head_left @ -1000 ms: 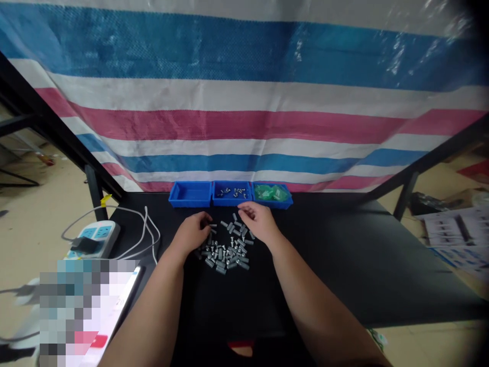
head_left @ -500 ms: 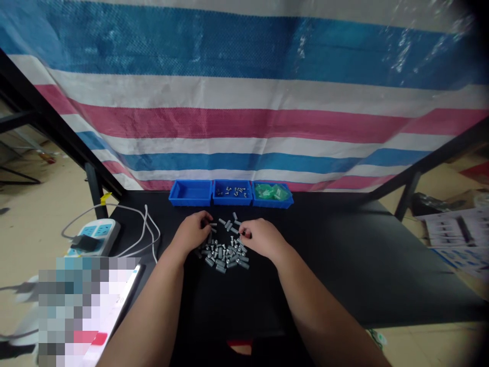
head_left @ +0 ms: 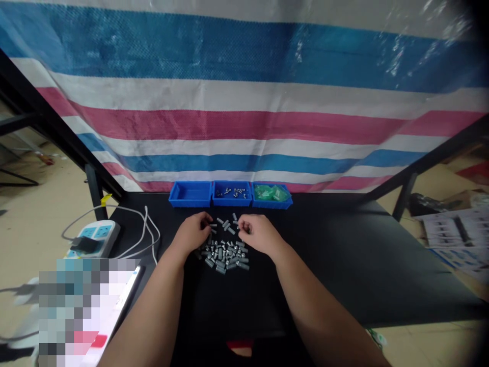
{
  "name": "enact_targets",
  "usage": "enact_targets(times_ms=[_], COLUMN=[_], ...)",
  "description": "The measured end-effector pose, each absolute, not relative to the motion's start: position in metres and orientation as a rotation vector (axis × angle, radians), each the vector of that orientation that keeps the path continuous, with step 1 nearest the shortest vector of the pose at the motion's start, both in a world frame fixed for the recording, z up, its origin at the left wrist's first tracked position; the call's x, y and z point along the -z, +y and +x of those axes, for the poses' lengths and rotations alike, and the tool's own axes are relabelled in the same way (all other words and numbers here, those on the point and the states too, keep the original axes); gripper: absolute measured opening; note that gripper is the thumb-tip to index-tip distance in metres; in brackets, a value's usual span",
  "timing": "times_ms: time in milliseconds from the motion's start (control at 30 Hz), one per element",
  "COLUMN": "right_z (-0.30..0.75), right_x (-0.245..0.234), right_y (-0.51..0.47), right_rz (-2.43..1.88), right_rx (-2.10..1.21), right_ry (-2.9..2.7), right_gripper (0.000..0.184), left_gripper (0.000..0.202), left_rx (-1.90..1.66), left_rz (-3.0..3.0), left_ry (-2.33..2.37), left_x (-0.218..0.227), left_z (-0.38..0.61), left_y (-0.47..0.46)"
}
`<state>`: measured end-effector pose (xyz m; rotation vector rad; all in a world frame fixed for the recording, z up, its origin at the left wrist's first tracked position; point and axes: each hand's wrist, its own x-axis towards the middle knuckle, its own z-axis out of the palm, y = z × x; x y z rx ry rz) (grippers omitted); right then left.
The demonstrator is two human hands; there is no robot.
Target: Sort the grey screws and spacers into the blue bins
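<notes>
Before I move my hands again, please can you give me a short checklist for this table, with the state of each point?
1. Left hand holds a piece: cannot tell, the fingers hide it.
2. Right hand holds a piece: cannot tell, the fingers hide it.
3. Hands stay apart from each other: ok.
4. Pile of grey metal bolts stays well inside the edges of the black table: ok.
5. Middle blue bin stands upright with small screws inside: ok.
6. Power strip and its cables stay apart from the hands: ok.
</notes>
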<state>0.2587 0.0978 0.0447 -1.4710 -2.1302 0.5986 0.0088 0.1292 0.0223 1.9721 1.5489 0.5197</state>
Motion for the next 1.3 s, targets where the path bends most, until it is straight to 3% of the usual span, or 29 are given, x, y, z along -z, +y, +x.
enact_targets(times_ms=[133,233,333,400,533,633,800,1033,1300], right_z=[0.263,0.256,0.249,0.249,0.256,0.257,0.243,0.226,0.217], right_x=[-0.038,-0.031,-0.025,-0.024,-0.03,-0.043,-0.052,-0.045,-0.041], right_y=[0.101,0.11,0.121,0.122,0.111,0.099,0.089,0.087,0.088], right_rz=[-1.415,-1.281,-1.175,-1.191,-1.355,-1.337,-1.301,-1.458,-1.478], right_rx=[-0.849,-0.9,-0.881,-0.902,-0.84,-0.814,-0.665,-0.474,-0.397], right_ry=[-2.062,-1.688,-1.317,-1.322,-1.687,-2.076,-2.433,-2.46,-2.479], right_gripper=[0.01,0.004,0.045,0.055,0.023,0.011,0.011,0.022,0.012], left_gripper=[0.029,0.029,0.029,0.03,0.029,0.029,0.029,0.029,0.029], left_rx=[-0.53,-0.522,-0.52,-0.524,-0.534,-0.538,-0.542,-0.544,-0.52], left_rz=[1.975,1.978,1.988,1.984,1.979,1.966,1.952,1.964,1.985], left_ry=[1.544,1.551,1.553,1.549,1.542,1.539,1.539,1.531,1.544], left_x=[-0.021,-0.019,-0.019,-0.019,-0.021,-0.022,-0.024,-0.025,-0.024], left_z=[0.008,0.008,0.008,0.008,0.008,0.009,0.009,0.009,0.01], left_y=[0.13,0.131,0.131,0.131,0.13,0.129,0.128,0.127,0.128])
